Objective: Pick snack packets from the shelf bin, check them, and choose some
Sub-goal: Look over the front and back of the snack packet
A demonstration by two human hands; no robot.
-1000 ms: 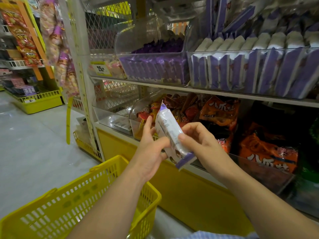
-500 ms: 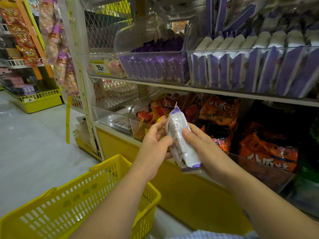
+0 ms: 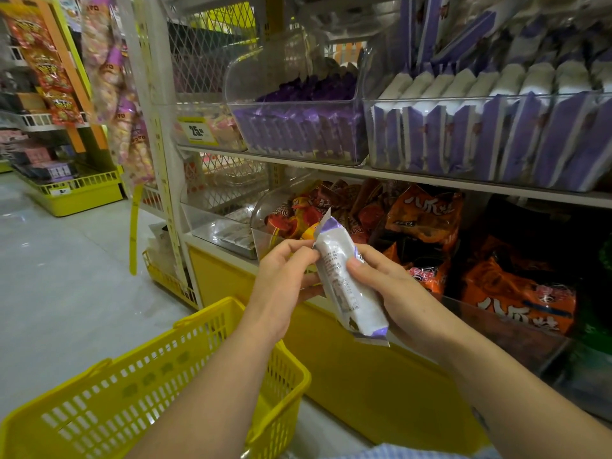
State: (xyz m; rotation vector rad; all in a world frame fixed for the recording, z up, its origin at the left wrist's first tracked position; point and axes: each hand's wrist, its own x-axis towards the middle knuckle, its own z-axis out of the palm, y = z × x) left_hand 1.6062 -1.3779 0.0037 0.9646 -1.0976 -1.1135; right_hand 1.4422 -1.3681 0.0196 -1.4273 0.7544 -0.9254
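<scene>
Snack packet [image 3: 347,279], a long white plastic pouch with purple ends and small dark print on the side facing the camera, is held up in front of the store shelving between both hands, tilted so its crimped top leans up and left and its lower end points down and right. At the packet's upper left edge the left hand [image 3: 281,286] pinches it with thumb and curled fingertips. On the packet's right side the right hand [image 3: 390,286] grips it, thumb pressed flat on the printed face and fingers wrapped behind it. Below and left of the packet, partly hidden by the left forearm, is a yellow perforated plastic shopping basket [image 3: 99,402]; how it is carried cannot be told. Just behind the packet stands a clear curved-front bin of red and orange wrapped snacks [image 3: 265,240], and right of the packet lie large orange bags with white lettering [image 3: 516,293]. Above and right of the packet, on the shelf over it, a clear rectangular bin [image 3: 480,160] holds upright white-and-purple packets that look the same as the held one. Directly above the packet a second clear bin [image 3: 298,154] holds darker purple packets, with a yellow price label [image 3: 195,130] further left. Beneath the packet runs the yellow shelf base [image 3: 364,385], and far left of it is grey floor [image 3: 66,276].
</scene>
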